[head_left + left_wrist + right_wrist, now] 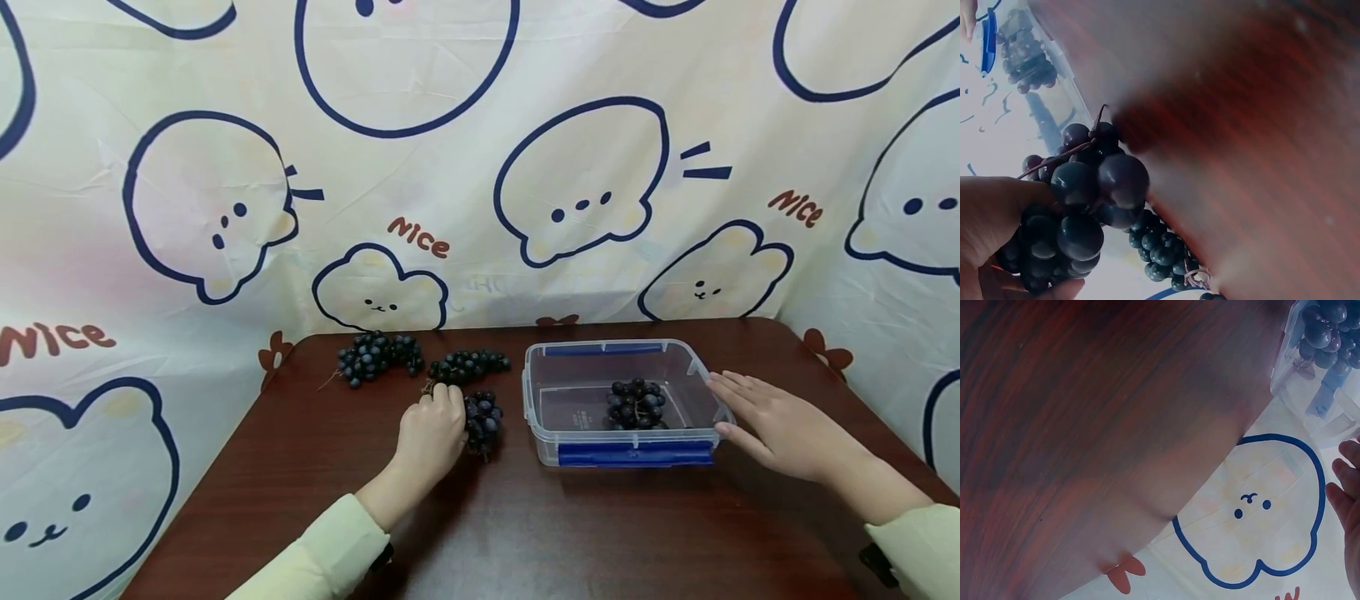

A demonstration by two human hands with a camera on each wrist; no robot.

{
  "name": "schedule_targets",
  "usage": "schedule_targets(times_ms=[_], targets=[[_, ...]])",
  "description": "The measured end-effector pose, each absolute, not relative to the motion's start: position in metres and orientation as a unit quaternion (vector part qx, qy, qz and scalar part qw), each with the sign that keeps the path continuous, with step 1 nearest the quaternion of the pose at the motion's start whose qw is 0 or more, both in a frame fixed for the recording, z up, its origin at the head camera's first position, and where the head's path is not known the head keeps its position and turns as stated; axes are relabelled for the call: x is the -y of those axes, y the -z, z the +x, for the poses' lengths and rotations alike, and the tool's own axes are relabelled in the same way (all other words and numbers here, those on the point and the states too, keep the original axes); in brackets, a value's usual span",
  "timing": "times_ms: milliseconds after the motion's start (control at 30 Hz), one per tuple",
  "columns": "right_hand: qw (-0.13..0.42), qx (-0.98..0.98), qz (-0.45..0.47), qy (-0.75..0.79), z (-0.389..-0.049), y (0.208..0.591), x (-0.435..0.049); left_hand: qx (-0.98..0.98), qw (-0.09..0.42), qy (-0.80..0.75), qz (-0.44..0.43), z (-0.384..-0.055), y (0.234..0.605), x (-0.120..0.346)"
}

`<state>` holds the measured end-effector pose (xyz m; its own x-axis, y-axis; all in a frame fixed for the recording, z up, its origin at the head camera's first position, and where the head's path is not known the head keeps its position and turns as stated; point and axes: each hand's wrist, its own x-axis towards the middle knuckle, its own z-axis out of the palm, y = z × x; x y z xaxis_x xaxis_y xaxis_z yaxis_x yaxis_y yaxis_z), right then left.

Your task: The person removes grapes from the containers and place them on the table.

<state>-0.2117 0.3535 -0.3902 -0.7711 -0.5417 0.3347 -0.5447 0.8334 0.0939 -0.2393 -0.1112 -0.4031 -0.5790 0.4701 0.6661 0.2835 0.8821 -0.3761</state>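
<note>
My left hand (pixel 431 429) grips a bunch of dark grapes (pixel 482 421) left of the clear plastic box (pixel 558 400). In the left wrist view, thumb and fingers curl round that bunch, and a thin stem (pixel 1063 156) sticks out of it. Inside the box lies another grape bunch (pixel 636 403), towards its front right. At the box's right side is my right hand (pixel 787 429), its fingers extended and fingertips right at the wall. The right wrist view catches only part of this hand (pixel 1350 487), beside the box's corner.
Behind my left hand, more grapes lie on the brown table (pixel 600 533): one cluster (pixel 367 358) at the back left and a smaller one (pixel 468 365) nearer the box. A blue latch (pixel 636 453) runs along the box's front. A printed cloth (pixel 465 183) hangs behind the table.
</note>
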Motion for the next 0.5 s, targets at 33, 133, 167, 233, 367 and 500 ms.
schedule_targets(times_ms=[33, 133, 167, 233, 367, 500], targets=[[0.176, 0.941, 0.288, -0.004, -0.212, 0.390, -0.353, 0.882, 0.403, -0.118, -0.212, -0.239, 0.404, 0.112], [0.174, 0.941, 0.289, -0.004, -0.212, 0.389, -0.354, 0.888, 0.391, -0.125, -0.206, -0.241, 0.405, 0.114], [0.173, 0.942, 0.289, -0.003, -0.212, 0.389, -0.354, 0.891, 0.385, -0.128, -0.204, -0.242, 0.405, 0.115], [0.172, 0.942, 0.289, -0.003, -0.212, 0.389, -0.354, 0.896, 0.374, -0.131, -0.200, -0.244, 0.406, 0.117], [0.174, 0.941, 0.291, -0.002, -0.212, 0.389, -0.354, 0.906, 0.351, -0.131, -0.197, -0.246, 0.409, 0.120], [0.175, 0.940, 0.292, -0.001, -0.212, 0.389, -0.353, 0.916, 0.331, -0.120, -0.194, -0.248, 0.411, 0.123]])
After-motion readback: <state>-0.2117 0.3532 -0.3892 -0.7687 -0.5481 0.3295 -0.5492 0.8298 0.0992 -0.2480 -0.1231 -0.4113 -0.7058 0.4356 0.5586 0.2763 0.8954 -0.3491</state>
